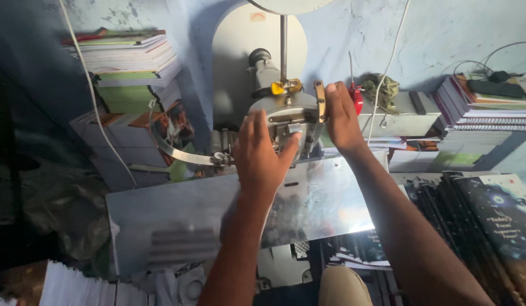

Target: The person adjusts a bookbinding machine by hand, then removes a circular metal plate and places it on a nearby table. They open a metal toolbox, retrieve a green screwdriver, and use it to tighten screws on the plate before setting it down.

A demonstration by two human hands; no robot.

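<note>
A grey metal machine head (pixel 285 116) stands at the back of a shiny steel work plate (pixel 178 215). My left hand (pixel 262 153) lies flat against the front of the machine head, fingers spread, holding nothing. My right hand (pixel 341 120) presses on the head's right side, its fingers on a brass-coloured lever (pixel 319 101). A yellow clip (pixel 279 88) sits on the vertical rod (pixel 283 42) above the head. A curved metal arm (pixel 178 152) juts out to the left.
Stacked notebooks (pixel 132 59) fill the shelf at left. More books (pixel 478 105) lie at the right rear, and dark-covered books (pixel 490 215) are fanned at the right front. White paper stacks (pixel 76 286) sit at the lower left. A red screwdriver (pixel 356 96) stands behind my right hand.
</note>
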